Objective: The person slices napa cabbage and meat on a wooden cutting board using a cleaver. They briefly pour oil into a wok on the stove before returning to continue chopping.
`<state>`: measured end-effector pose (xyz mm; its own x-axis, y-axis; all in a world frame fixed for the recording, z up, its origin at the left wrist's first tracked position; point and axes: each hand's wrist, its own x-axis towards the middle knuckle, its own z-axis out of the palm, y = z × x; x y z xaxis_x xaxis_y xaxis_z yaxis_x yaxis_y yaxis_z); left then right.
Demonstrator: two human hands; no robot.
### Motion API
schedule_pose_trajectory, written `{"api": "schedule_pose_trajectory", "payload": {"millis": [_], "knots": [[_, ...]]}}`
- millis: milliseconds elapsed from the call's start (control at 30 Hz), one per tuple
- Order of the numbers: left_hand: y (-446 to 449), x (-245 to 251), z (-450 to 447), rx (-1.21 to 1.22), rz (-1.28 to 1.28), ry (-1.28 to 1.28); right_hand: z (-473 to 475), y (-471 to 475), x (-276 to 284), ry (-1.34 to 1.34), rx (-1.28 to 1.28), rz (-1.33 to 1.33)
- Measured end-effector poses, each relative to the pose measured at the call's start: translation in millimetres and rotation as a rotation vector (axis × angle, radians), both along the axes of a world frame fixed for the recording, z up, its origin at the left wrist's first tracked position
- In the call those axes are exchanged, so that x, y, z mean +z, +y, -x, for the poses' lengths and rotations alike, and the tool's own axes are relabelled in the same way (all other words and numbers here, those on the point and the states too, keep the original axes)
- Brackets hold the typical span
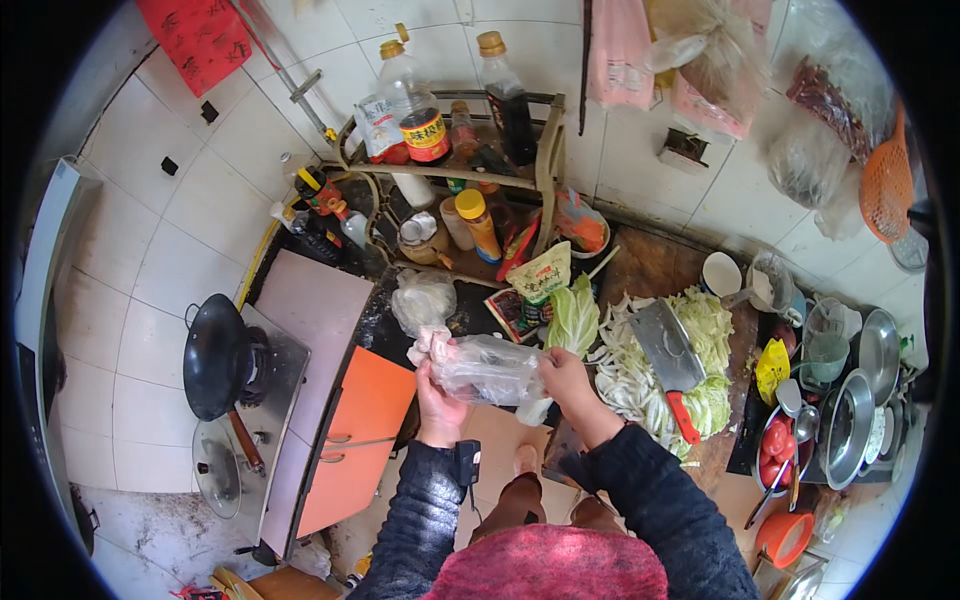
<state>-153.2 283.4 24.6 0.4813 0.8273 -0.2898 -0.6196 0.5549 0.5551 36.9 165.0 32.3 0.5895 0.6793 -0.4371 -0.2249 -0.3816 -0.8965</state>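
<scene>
A clear plastic bag (pixel 491 369) is stretched between my hands in front of my body. My left hand (pixel 441 401) grips its left end, together with a pale pink lump (pixel 433 345) that looks like raw meat. My right hand (pixel 568 381) pinches the bag's other end. Behind the bag, another knotted plastic bag (pixel 424 300) with whitish contents sits on the dark counter. To the right, shredded Chinese cabbage (pixel 701 322) is heaped on a wooden cutting board (pixel 649 262). A cleaver (pixel 667 341) with a red handle lies across the heap. One whole cabbage leaf (pixel 574 315) rests beside it.
At left, a wok (pixel 215 356) sits on the gas stove (pixel 281 390), with a glass lid (pixel 217 469) near it. A rack (pixel 442 172) of sauce bottles stands behind. Tomatoes (pixel 776 450) and metal bowls (pixel 847 427) are at right. An orange cabinet door (pixel 375 397) is below the counter.
</scene>
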Motion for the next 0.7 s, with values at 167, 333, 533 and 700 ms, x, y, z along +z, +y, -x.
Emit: {"api": "schedule_pose_trajectory", "payload": {"millis": [167,333,533,700], "knots": [[7.4,3.4,-14.5,0.067,-0.023,0.032,-13.6,-5.8,-0.7,-0.022,0.028,0.072],[1.8,28.7,8.8,-0.006,-0.13,0.008,-8.6,-60.1,7.0,-0.027,0.515,-0.18],[-40.5,86.4,84.9,-0.16,-0.652,0.595,-57.0,-189.5,5.6,-0.942,0.051,0.101],[-104.7,65.1,83.8,-0.288,-0.669,0.893,-92.8,-253.9,-21.7,-1.163,0.097,0.527]]}}
